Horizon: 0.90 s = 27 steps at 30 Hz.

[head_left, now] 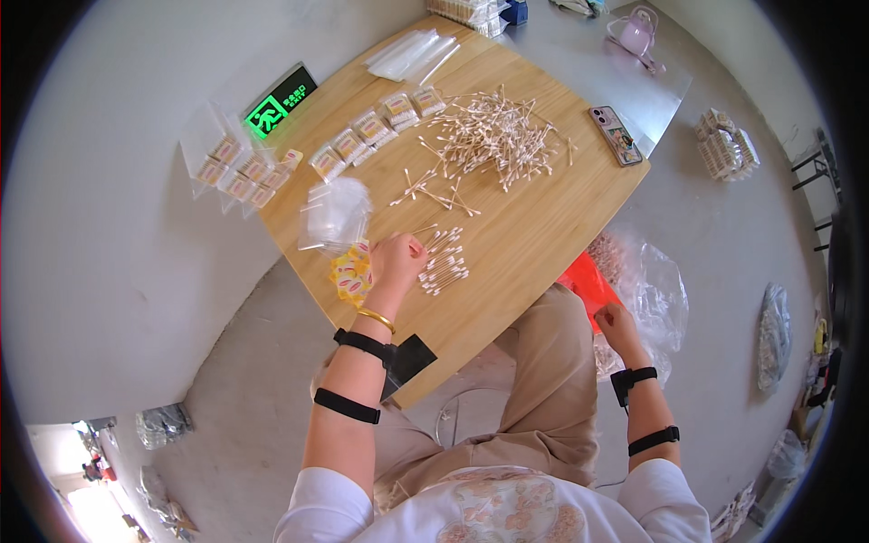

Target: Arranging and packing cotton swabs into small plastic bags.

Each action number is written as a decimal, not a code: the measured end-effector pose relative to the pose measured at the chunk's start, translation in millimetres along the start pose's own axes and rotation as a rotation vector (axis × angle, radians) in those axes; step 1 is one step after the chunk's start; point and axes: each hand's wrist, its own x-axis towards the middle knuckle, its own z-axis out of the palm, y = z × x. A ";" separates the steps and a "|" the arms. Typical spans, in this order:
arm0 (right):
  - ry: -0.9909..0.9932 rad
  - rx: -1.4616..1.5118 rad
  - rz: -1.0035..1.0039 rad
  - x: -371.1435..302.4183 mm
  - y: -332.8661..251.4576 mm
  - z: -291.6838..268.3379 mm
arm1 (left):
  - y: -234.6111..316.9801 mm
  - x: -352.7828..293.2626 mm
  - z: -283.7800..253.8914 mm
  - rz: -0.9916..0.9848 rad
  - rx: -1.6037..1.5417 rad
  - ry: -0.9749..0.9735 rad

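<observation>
My left hand [398, 260] is closed over the near left of the wooden table, and a thin cotton swab [424, 229] sticks out past its fingers. Right beside it lies a neat row of cotton swabs [444, 262]. Yellow printed cards [350, 272] are partly covered by that hand, and clear plastic bags [336, 215] lie just beyond. Off the table's right edge, my right hand [620, 326] has its fingers curled by a red plastic sheet or bag [593, 285]; what they hold, if anything, is hidden. A large loose heap of cotton swabs [499, 136] covers the table's far part.
Small filled packs [369, 128] stand in a line along the table [507, 237], with more bagged packs [237, 172] by the wall. A phone [615, 136] rests at the right corner. Beside my leg is a clear bag [661, 299]; a green lit sign [281, 100] leans at the left.
</observation>
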 end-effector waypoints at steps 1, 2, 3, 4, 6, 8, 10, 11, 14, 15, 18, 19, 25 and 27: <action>-0.014 0.005 0.010 -3.3 2.2 2.2 | -1.8 3.2 -1.2 0.006 0.001 -0.045; -0.028 0.011 0.020 -6.0 3.9 4.1 | -3.6 6.7 -2.9 0.011 0.001 -0.089; -0.028 0.014 0.020 -7.5 5.6 6.0 | -5.5 10.5 -5.1 0.012 0.005 -0.089; -0.027 0.015 0.013 -9.6 9.1 8.0 | -5.6 14.2 -7.3 0.028 -0.003 -0.106; -0.024 0.017 0.006 -12.2 15.5 10.2 | -6.3 21.2 -13.2 0.046 -0.010 -0.121; -0.013 -0.021 -0.052 -15.2 20.1 9.3 | -1.1 26.4 -20.4 0.039 0.107 -0.286; 0.000 0.037 -0.029 -17.8 18.6 6.9 | 1.8 23.8 -22.0 0.098 0.135 -0.153; 0.011 0.095 -0.010 -18.6 15.2 4.5 | 1.1 21.8 -21.9 0.153 0.163 -0.018; 0.015 0.030 0.058 -8.4 -10.6 -7.5 | -2.6 16.1 -10.4 0.219 0.015 -0.036; 0.013 0.032 0.055 -2.4 -22.2 -10.5 | -2.3 8.5 -1.2 0.217 0.018 -0.034; 0.027 0.091 -0.056 20.3 -61.4 -14.1 | 8.5 -19.2 28.7 0.252 0.313 0.024; 0.041 0.196 -0.140 28.4 -78.3 -11.8 | 13.9 -26.0 30.6 0.237 0.281 -0.027; -0.260 0.257 -0.392 86.2 -196.2 4.1 | 37.3 -11.1 13.6 0.116 0.109 0.062; -0.333 0.158 -0.456 108.8 -216.9 21.0 | 27.6 12.0 8.7 0.096 0.026 0.177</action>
